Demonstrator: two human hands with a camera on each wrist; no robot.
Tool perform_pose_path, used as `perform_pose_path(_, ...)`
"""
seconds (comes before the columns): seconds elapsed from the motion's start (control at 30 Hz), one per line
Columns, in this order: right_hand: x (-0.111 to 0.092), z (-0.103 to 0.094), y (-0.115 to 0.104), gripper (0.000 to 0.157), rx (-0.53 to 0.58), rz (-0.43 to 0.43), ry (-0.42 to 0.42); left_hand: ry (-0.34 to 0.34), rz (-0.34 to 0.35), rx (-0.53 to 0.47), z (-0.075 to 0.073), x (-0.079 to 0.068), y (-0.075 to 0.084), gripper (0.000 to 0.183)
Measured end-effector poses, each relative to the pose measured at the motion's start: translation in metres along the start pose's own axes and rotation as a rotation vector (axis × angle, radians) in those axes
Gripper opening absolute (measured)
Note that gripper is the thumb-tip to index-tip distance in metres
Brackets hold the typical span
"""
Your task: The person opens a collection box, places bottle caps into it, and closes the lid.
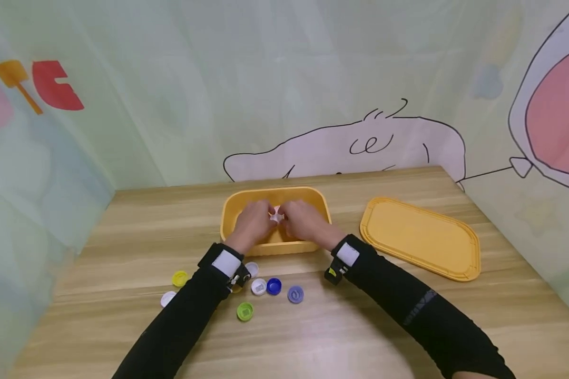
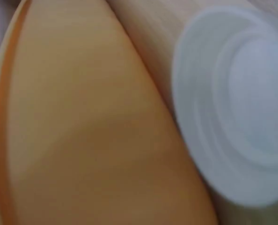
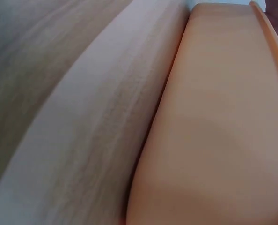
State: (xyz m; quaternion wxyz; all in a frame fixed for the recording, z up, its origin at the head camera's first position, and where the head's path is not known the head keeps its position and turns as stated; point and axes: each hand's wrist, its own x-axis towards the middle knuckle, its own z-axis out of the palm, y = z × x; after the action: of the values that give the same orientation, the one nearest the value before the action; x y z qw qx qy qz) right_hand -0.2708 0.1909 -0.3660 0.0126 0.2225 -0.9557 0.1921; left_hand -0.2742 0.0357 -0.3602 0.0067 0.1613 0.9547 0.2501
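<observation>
Both hands reach into a yellow plastic bin (image 1: 275, 248) on the wooden table. Between them is a small pale, whitish-pink object (image 1: 277, 215), too small and covered to identify. My left hand (image 1: 256, 220) pinches it from the left, fingers curled. From the other side my right hand (image 1: 303, 218) pinches it too. The wrist views show mostly the outer wall of the bin (image 2: 83, 112), and neither hand's grip appears there. Just outside that wall, in the left wrist view, lies a white bottle cap (image 2: 200, 103).
In front of the bin lie several bottle caps, among them a yellow one (image 1: 179, 278), a green one (image 1: 244, 311), a dark blue one (image 1: 274, 286) and a violet-blue one (image 1: 295, 294). A flat yellow lid (image 1: 419, 239) lies to the right. A printed cloth wall (image 1: 180, 105) stands behind the table.
</observation>
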Motion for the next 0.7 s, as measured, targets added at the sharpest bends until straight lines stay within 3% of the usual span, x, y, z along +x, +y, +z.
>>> perform_pose_path(0.17,0.0007,0.0040,0.0017,0.019,-0.015,0.042,-0.015,0.000,-0.017,-0.011,0.0065,0.0005,-0.0009,0.017)
perform_pose_path(0.7,0.0032,0.0047,0.0022,0.013,-0.025,0.056,0.008,0.005,-0.026,-0.014,0.0101,0.0017,-0.0021,0.019)
